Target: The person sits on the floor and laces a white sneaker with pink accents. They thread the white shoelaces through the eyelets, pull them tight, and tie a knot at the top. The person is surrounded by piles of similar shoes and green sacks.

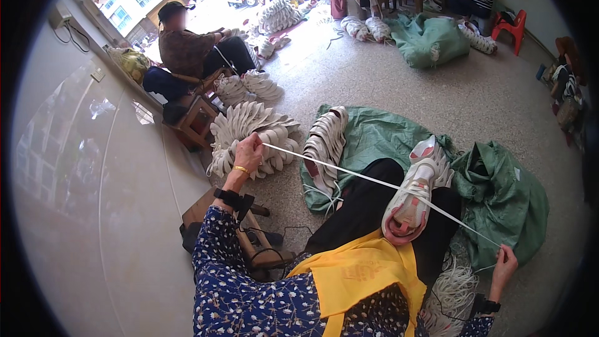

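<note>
A white shoe upper with pink trim (404,217) rests across my lap, its pink-rimmed opening toward me. A long white shoelace (343,170) runs taut over the shoe's front; whether it passes through eyelets I cannot make out. My left hand (249,153), raised out to the left, is closed on one end. Far out to the right, lower down, my right hand (506,263) pinches the other end. Behind my left hand lies a fanned pile of white shoe uppers (240,125). Another stacked row of uppers (327,143) lies beyond my knees.
Green woven sacks (508,203) lie at my right and in front. Loose white laces (454,287) heap beside my right leg. A wooden stool (253,237) stands at my left, near the wall. Several people sit farther off among shoe piles; a red plastic chair (513,30) stands back right.
</note>
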Available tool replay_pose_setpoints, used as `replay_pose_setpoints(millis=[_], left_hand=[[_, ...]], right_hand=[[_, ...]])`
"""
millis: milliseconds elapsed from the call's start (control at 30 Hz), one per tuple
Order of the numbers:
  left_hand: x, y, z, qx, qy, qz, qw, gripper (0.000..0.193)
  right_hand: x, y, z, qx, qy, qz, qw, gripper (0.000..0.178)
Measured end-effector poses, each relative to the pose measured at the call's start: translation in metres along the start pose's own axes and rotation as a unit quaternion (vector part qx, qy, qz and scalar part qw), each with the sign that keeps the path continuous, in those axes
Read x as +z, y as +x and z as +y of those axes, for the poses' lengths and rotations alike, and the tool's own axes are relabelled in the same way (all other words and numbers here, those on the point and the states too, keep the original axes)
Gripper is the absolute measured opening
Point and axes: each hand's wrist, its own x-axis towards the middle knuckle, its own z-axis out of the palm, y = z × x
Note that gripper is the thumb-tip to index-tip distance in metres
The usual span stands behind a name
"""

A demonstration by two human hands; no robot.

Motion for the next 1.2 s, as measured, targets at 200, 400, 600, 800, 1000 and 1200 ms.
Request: replay_pose_setpoints(millis=[200, 400, 600, 800, 1000, 1200], left_hand=[[-0.004, 0.003, 0.002, -0.027, 0.002, -0.017, 0.999, 0.01], [-0.004, 0.006, -0.008, -0.04, 0.019, -0.023, 0.999, 0.012], [0.003, 0.009, -0.022, -0.01, 0.06, -0.006, 0.998, 0.011], [0.002, 0.011, -0.027, -0.031, 0.06, -0.01, 0.998, 0.011], [0.005, 0.013, -0.032, -0.004, 0.083, 0.007, 0.997, 0.008], [0.013, 0.008, -0.025, 0.005, 0.053, 0.015, 0.998, 0.007]], right_hand=[[-0.013, 0.006, 0.02, -0.002, -0.025, 0.02, 0.999, 0.017], [-0.023, 0.008, 0.047, 0.01, -0.039, 0.019, 0.999, 0.018], [-0.025, 0.005, 0.085, 0.019, -0.054, 0.014, 0.998, 0.02], [-0.033, 0.002, 0.106, 0.059, -0.054, 0.001, 0.997, 0.021], [-0.037, -0.003, 0.11, 0.088, -0.041, 0.005, 0.995, 0.019], [-0.043, -0.006, 0.1, 0.074, -0.126, -0.044, 0.988, 0.008]])
